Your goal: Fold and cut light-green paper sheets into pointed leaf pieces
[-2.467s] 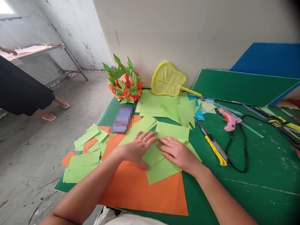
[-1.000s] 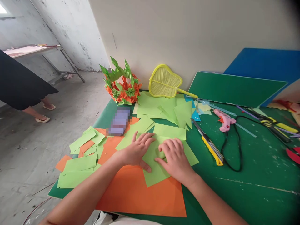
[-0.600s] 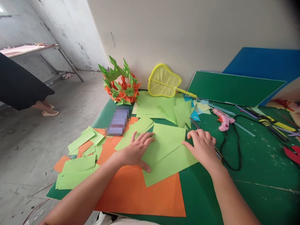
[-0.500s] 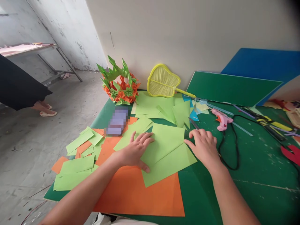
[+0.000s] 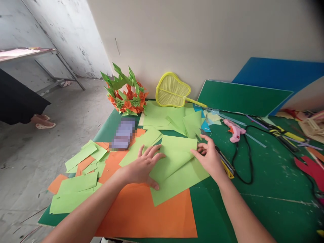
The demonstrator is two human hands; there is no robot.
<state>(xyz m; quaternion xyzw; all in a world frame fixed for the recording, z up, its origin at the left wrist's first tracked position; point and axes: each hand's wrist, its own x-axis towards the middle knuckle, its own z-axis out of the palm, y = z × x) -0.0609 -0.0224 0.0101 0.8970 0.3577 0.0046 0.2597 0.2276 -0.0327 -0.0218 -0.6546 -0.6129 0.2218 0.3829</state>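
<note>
I count, left to right: one scrap pile (image 5: pixel 78 168), one orange sheet (image 5: pixel 141 216), one left hand (image 5: pixel 141 167), one folded green sheet (image 5: pixel 177 175), one right hand (image 5: pixel 209 158), one yellow knife (image 5: pixel 227 166), one pink glue gun (image 5: pixel 234 130). Left hand spread flat, pinning the green sheet, which lies on the orange sheet. Right hand pinching the top flap at its right corner, flap curled up. Diff vs half a second ago: right hand was over the knife, flap flat. Left hand unmoved.
</note>
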